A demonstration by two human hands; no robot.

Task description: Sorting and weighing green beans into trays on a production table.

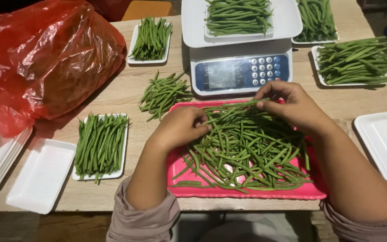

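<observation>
Spanning the whole view, a wooden table (126,96) carries everything. Red plastic bag (41,58), crumpled and bulky, fills the far left corner. Pink tray (247,192) sits at the near edge, centre, heaped with loose green beans (247,152): long, thin, tangled, lying mostly crosswise. Both hands work over the far half of this heap. Left hand (180,127) is curled, fingers closed around a few beans at the pile's left side. Right hand (294,105) is partly closed, thumb and fingertips pinching several bean tips lifted off the heap, just in front of the scale. Digital scale (240,71) stands directly beyond the tray; its white pan holds a foam tray of beans (238,18). Filled foam trays: near left (100,145), far left (151,40), far right (354,60). Empty foam trays: near left (41,175), right edge (386,143). Small loose bunch of beans (164,94) lies on bare wood between scale and left hand.
</observation>
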